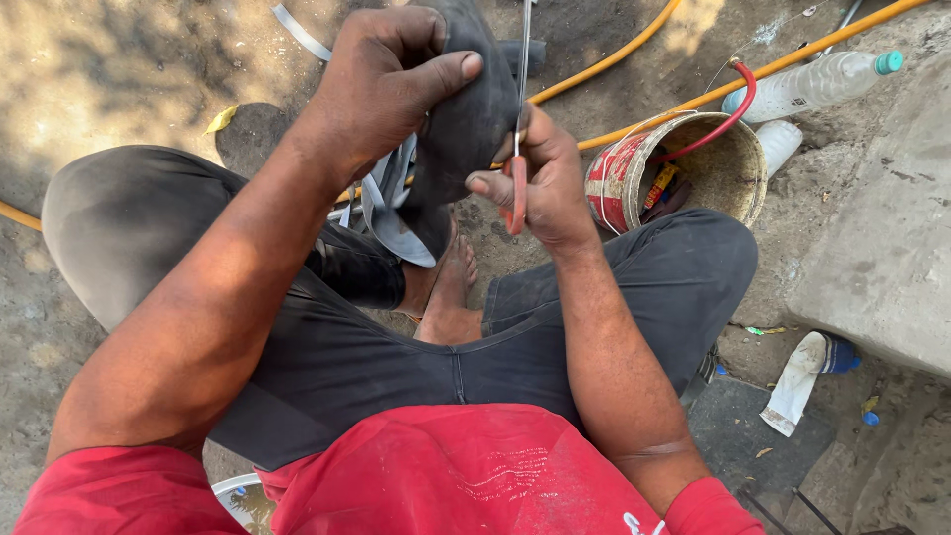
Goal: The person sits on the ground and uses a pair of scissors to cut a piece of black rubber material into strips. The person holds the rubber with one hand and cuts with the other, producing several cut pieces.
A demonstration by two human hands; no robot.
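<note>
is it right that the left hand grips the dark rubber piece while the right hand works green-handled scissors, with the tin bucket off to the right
Not quite: in the head view the scissors in the right hand have red handles, not green. The left hand does grip the dark rubber piece, and the tin bucket sits to the right.

The left hand (391,84) and the right hand (540,178) were close together above the knees, with only the black rubber piece (461,119) and the scissors (517,149) between them. To the right, a bucket (619,178) stood just beside the right hand and blocked that side. Yellow hoses (614,59) crossed the ground behind. On the left, the sandy ground (99,79) was open. Below, a bare foot (451,292) lay.
</note>
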